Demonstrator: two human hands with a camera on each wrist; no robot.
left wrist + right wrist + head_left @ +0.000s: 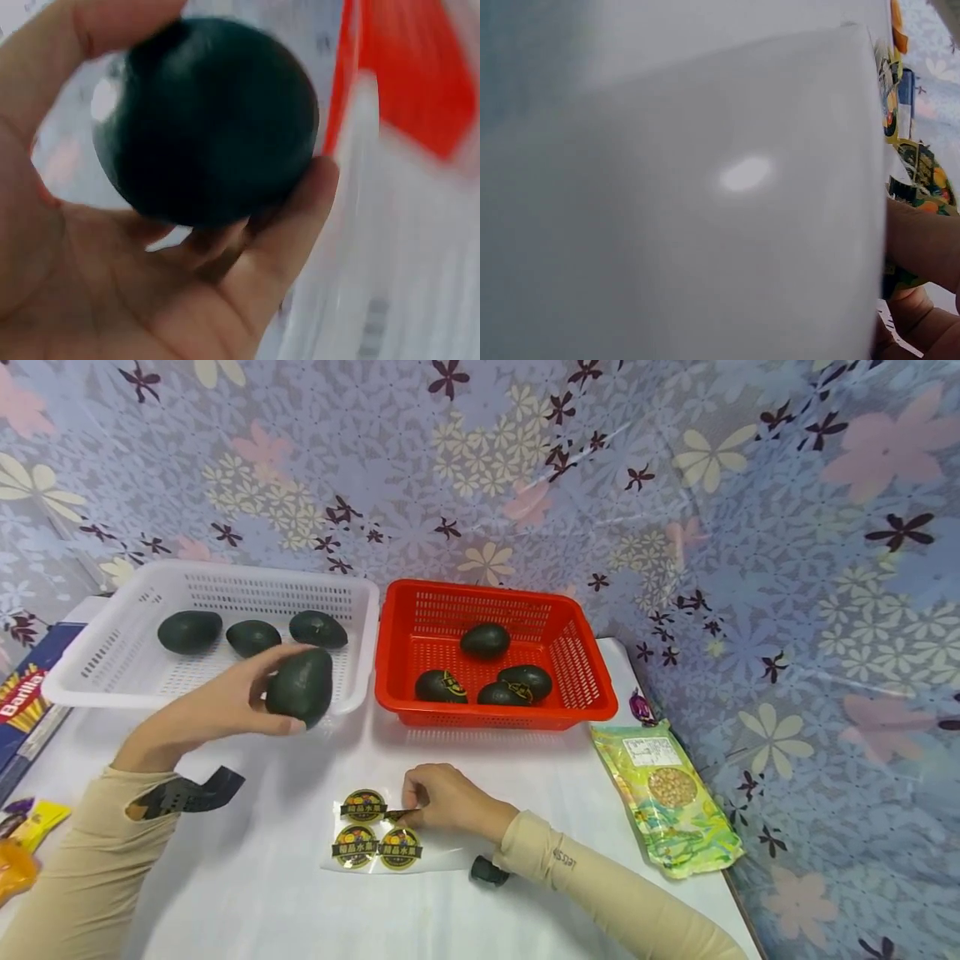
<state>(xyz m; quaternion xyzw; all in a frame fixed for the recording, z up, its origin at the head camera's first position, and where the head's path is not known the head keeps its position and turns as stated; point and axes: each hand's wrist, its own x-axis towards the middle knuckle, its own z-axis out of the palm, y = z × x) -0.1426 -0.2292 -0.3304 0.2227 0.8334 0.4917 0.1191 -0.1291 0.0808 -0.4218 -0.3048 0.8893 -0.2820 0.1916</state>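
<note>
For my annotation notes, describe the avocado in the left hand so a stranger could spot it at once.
Left of the red basket stands a white basket. In the head view, a dark green avocado overlaps its near edge, gripped by the left hand. It alone is held up; three other avocados lie inside that basket.

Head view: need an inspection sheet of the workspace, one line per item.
Surface: white table, flat.
Job's things: white basket with three avocados; red basket with four, some stickered; sticker sheet in front.
Clutter: bag at right; box and yellow wrapper at left.
Hands: left hand grips an avocado above the table; right hand pinches a sticker at the sheet.
Cables: nothing seen.
Surroundings: floral curtain behind and at right.
</note>
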